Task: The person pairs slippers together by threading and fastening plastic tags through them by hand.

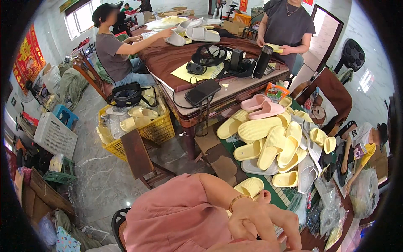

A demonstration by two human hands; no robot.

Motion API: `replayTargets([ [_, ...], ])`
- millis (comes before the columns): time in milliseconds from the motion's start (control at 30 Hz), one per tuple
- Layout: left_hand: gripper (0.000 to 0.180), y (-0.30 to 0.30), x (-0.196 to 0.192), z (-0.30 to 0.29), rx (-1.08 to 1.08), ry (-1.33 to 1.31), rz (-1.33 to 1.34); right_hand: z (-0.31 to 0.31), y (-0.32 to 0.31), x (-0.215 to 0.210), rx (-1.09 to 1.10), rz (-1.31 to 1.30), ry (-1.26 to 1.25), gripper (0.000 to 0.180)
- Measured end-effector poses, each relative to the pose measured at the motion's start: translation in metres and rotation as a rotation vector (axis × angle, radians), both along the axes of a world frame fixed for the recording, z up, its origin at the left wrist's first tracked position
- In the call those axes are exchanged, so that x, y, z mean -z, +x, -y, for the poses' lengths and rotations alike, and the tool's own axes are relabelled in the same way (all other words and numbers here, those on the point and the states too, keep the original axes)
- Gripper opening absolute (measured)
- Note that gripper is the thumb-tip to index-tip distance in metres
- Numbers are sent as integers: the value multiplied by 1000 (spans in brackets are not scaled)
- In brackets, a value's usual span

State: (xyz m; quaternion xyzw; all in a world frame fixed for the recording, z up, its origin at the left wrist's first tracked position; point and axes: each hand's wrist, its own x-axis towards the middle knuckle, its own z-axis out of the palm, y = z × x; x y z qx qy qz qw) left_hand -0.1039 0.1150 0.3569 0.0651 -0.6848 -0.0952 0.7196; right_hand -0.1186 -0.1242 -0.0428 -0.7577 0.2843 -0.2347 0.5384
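Head cam: L hand (261,219) curled approx. 5 o'clock, can't tell either hand's grip; yellow slippers (259,129) heaped ~3 o'clock, prob. for easy reach.

The left arm (218,191), in a loose dusty-pink cloth sleeve (168,214), is bent; past a thin gold-coloured bracelet (238,202), the left hand (261,218) curves its fingers. Other fingertips (264,196) show just beyond it.
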Motion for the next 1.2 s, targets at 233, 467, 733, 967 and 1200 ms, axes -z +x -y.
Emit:
replayTargets([
  [233,39,-3,7,1,-104,10,-11,-11,-1,-22,-36,-12,61,6],
  [467,36,-1,-9,6,-112,-159,21,0,0,-2,-25,11,63,7],
  [733,40,2,-5,13,-145,-216,106,-2,-1,-7,-31,24,36,7],
  [967,38,-2,-4,10,-237,-204,41,-14,3,-24,-60,25,45,9],
  [1200,26,-5,32,47,-551,26,199,0,0,-3,-75,-22,71,4],
])
